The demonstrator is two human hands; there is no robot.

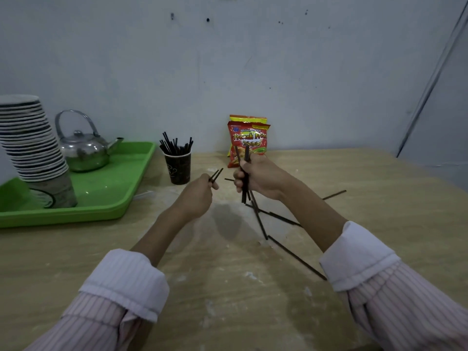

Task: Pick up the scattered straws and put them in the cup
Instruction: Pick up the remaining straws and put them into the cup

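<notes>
You are pinching two black straws [217, 173] in your left hand [198, 192] just right of the paper cup [178, 169] and squeezing a straw bunch [244, 192] in your right hand [257, 177], probably to drop them in together, with loose straws [296, 257] lying farther right.

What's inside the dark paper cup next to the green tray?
A bunch of thin black straws stands in the dark paper cup, upper ends fanning out above the rim. Their lower parts and the cup's bottom are hidden by its wall.
</notes>
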